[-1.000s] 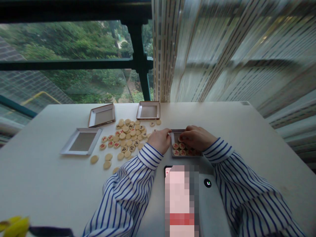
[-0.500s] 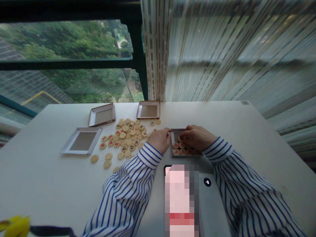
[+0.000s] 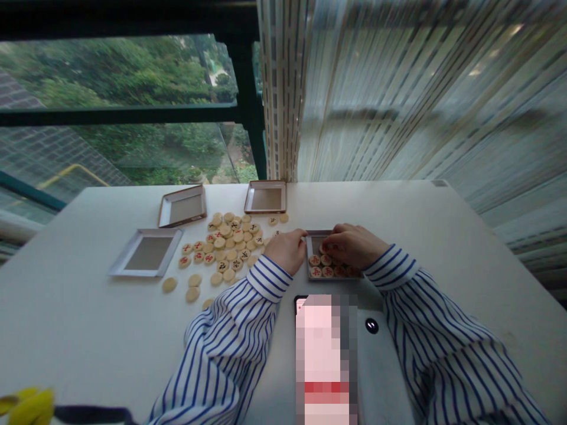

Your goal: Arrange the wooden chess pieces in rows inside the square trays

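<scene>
A shallow open box (image 3: 335, 280) lies on the table, holding several round xiangqi pieces with red characters, such as one red piece (image 3: 315, 272) at its front left. My left hand (image 3: 287, 251) is closed, its fingertips at the box's far left corner, gripping the rim. Over the box's right side, my right hand (image 3: 357, 247) is closed in a pinch at a xiangqi piece (image 3: 323, 249) partly hidden by the fingers. The same hand covers other pieces in the box. Left of my left hand spreads a loose heap of wooden pieces (image 3: 230, 242), some showing red or black characters.
Three more shallow boxes stand on the white table (image 3: 425, 236): a white-rimmed box (image 3: 114, 268) at left, a brown-edged box (image 3: 161, 219) behind it, and another box (image 3: 266, 212) at the back. A phone (image 3: 323, 348) and a pale device (image 3: 381, 372) lie in front.
Both hands stay almost where they were at the box. The symbol on the pale device's round display has changed.
</scene>
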`<state>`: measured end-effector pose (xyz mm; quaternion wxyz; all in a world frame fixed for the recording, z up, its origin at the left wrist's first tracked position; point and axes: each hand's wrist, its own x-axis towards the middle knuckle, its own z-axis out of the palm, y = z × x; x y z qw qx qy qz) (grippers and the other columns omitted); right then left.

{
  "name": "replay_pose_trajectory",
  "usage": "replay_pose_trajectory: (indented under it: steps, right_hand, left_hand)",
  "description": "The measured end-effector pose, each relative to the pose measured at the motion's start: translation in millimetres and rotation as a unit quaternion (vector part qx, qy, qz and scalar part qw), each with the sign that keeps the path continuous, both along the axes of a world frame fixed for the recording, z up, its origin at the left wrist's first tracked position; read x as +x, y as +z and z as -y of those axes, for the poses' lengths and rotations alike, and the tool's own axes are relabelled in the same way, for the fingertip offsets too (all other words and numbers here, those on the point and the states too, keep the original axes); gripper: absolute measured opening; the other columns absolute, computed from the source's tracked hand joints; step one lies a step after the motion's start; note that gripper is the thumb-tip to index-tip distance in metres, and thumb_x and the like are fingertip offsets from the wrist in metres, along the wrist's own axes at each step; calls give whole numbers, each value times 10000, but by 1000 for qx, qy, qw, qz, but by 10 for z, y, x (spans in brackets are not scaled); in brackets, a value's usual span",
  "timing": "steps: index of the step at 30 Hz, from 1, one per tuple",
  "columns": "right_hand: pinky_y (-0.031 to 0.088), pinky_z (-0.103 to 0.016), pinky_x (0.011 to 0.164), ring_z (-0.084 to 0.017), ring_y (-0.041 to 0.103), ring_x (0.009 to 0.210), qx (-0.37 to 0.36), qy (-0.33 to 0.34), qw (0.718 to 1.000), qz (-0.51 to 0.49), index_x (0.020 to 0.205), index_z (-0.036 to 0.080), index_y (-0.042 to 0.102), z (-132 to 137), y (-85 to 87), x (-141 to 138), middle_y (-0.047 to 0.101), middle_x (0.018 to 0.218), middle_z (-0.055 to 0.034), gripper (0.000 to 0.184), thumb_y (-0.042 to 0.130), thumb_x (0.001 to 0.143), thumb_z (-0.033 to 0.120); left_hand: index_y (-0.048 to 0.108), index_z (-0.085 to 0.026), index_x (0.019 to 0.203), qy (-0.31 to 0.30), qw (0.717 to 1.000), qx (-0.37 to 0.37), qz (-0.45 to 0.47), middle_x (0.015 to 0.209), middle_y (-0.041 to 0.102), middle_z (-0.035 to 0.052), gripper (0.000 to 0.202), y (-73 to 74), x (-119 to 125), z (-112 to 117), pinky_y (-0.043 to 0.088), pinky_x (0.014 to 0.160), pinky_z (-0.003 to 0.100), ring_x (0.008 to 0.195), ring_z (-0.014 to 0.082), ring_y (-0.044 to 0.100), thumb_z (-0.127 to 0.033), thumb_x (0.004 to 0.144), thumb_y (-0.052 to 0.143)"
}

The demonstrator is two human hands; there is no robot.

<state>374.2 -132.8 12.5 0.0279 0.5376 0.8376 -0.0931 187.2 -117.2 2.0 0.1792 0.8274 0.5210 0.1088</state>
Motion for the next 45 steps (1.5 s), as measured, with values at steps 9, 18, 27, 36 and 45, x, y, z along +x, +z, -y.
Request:
replay_pose_trajectory:
  steps: [9,18,27,36,45]
  right_hand:
    - [367,-275,672,-186,537,811,2,1,1000,11,962,268,649,0,2,5,594,895,-66,271,464,793,372]
    - [366,-272,697,-179,535,816,-3,2,1000,7,965,274,646,-2,7,-4,590,893,-62,260,469,788,345]
    - [366,-274,696,-179,536,824,-4,0,1000,16,978,277,641,6,18,-10,590,902,-64,266,457,802,354]
    - [378,-285,688,-193,548,838,7,-10,1000,6,1008,236,633,10,40,6,601,931,-83,309,455,807,389]
    - [390,-286,714,-178,552,813,54,-19,998,-20,1014,198,619,48,155,120,617,914,-76,286,446,812,303]
  left_hand:
    - [577,-230,1045,-2,1000,2,1,861,680,44,288,2,-5,-8,456,743,298,797,176,617,-261,804,422]
    - [572,-230,1042,-6,1000,1,-1,868,678,44,284,8,-7,-5,452,744,284,806,168,618,-259,809,414]
    - [575,-234,1042,-2,1000,-2,-4,866,679,36,288,5,-7,-4,453,740,276,803,166,619,-266,804,416]
    - [571,-228,1056,-4,1000,-5,-3,872,679,39,289,9,-5,-4,451,759,282,808,164,616,-264,810,425]
    - [577,-229,1052,-2,1000,1,-2,876,681,46,291,38,-6,0,454,763,305,828,182,617,-252,807,421]
